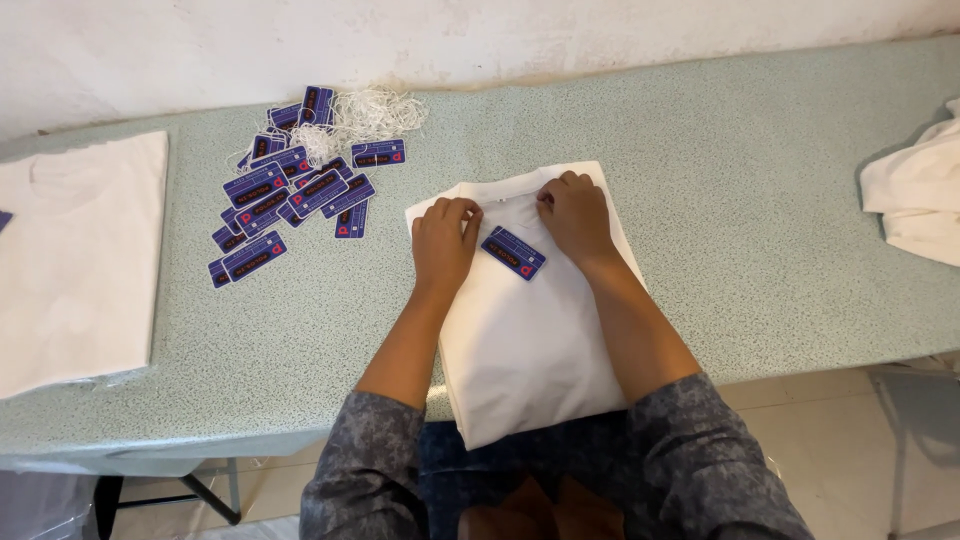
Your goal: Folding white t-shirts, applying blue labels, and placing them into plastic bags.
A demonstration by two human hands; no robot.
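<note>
A folded white garment point(530, 340) lies on the speckled green table point(720, 180), its lower end hanging over the front edge. Both hands rest on its collar end. My left hand point(444, 243) presses the collar with curled fingers. My right hand point(575, 217) pinches the collar just right of it. A dark blue rectangular tag point(513, 253) lies on the garment between my hands, apparently tied to the collar by a thin white string.
A heap of several blue tags point(285, 200) lies at the back left beside a tangle of white strings point(365, 115). A flat white garment point(75, 260) lies at far left. Crumpled white cloth point(915, 195) sits at the right edge. A white wall runs behind.
</note>
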